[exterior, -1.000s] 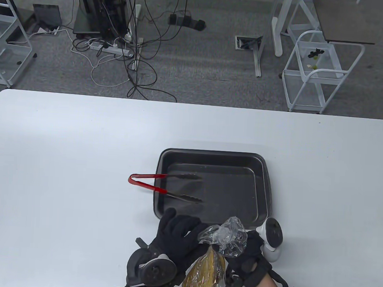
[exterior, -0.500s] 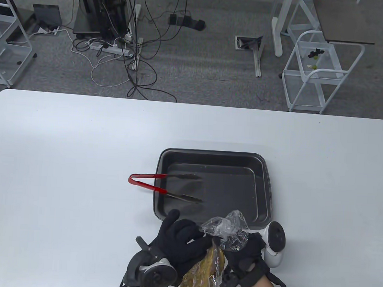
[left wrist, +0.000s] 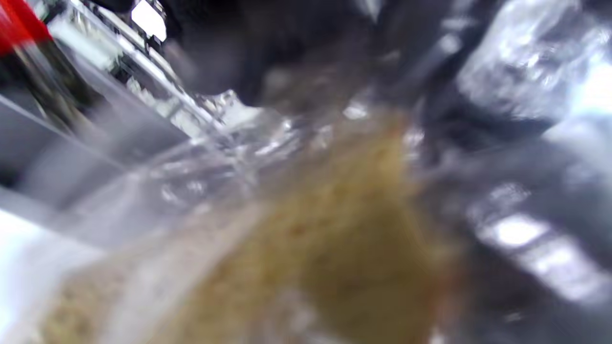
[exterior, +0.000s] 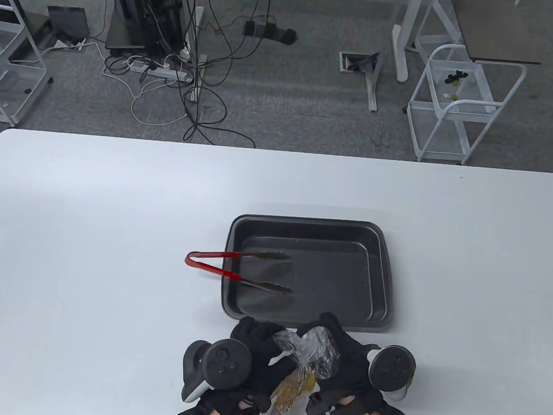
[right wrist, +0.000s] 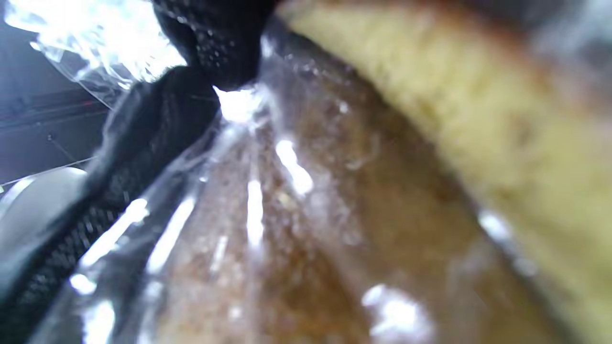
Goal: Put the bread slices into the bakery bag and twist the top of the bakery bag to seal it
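A clear bakery bag [exterior: 307,352] with golden bread slices [exterior: 293,386] inside is held at the table's near edge, between both hands. My left hand [exterior: 261,342] grips the bag's gathered neck from the left. From the right, my right hand [exterior: 336,335] curls its fingers round the crumpled top. The left wrist view is blurred and shows the bread slices [left wrist: 334,239] behind plastic. In the right wrist view the bread slices [right wrist: 430,157] fill the frame under the bakery bag [right wrist: 248,200], with black gloved fingers [right wrist: 215,43] pinching its neck.
A dark baking tray [exterior: 380,270] lies just beyond the hands. Red-handled tongs [exterior: 235,268] rest over its left rim, tips inside the tray. The white table [exterior: 92,233] stretches left and right. Carts and cables stand on the floor beyond the far edge.
Both hands have rolled over the bag's top, trackers now facing up. The bag has dropped lower and nearer, its crumpled top now wrapped by the right fingers.
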